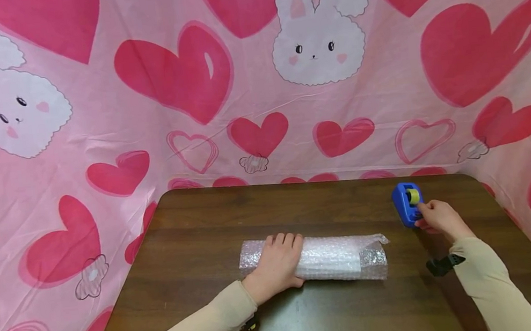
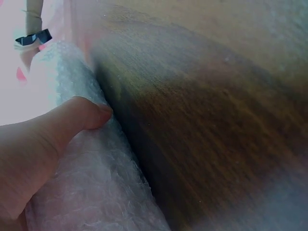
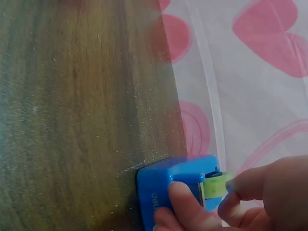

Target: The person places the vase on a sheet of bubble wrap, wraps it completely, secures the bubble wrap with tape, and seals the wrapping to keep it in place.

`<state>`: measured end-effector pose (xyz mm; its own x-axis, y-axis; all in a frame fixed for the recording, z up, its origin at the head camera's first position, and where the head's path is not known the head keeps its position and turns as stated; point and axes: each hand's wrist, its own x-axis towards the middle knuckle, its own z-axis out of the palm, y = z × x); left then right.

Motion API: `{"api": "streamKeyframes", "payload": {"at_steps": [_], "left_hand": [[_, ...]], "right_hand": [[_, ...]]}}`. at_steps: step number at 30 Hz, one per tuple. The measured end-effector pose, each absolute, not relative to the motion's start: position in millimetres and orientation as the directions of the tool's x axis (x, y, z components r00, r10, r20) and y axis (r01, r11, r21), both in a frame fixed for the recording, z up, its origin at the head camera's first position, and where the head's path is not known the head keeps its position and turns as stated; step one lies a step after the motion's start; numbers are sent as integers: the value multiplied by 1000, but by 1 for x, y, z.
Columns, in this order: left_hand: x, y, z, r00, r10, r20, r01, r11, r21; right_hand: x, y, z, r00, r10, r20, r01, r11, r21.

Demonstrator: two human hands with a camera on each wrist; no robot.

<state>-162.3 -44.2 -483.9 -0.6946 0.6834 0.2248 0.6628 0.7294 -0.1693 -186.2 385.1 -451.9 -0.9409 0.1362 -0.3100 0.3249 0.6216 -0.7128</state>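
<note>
A roll wrapped in clear bubble wrap (image 1: 328, 256) lies crosswise on the table. My left hand (image 1: 276, 266) grips it left of its middle, fingers over the far side and the thumb (image 2: 79, 115) along the near side. A loose corner of the wrap sticks up at the roll's right end. To the right stands a blue tape dispenser (image 1: 401, 206) with a yellow-green tape roll (image 1: 413, 196). My right hand (image 1: 442, 218) is at its near end. In the right wrist view, thumb and forefinger pinch the tape's end (image 3: 214, 186), while other fingers touch the dispenser's body.
The brown wooden table (image 1: 203, 215) has rounded far corners. A pink cloth (image 1: 249, 102) with hearts and rabbits hangs behind it and along both sides. The dispenser stands near the table's far right part. Dark wrist bands (image 1: 445, 264) sit over the sleeves.
</note>
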Motion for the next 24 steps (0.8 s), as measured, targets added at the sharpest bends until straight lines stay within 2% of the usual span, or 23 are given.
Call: {"api": "streamKeyframes", "payload": {"at_steps": [8, 17, 24], "left_hand": [[-163, -46, -485, -691, 687, 222, 669, 725, -161], [-163, -44, -487, -687, 686, 241, 667, 726, -166], [-163, -44, -487, -676, 691, 257, 674, 720, -164]], "right_hand": [[-184, 381, -458, -943, 133, -306, 327, 559, -762], [-174, 384, -457, -942, 64, -330, 320, 466, -825], [-169, 390, -458, -954, -11, -300, 267, 427, -864]]}}
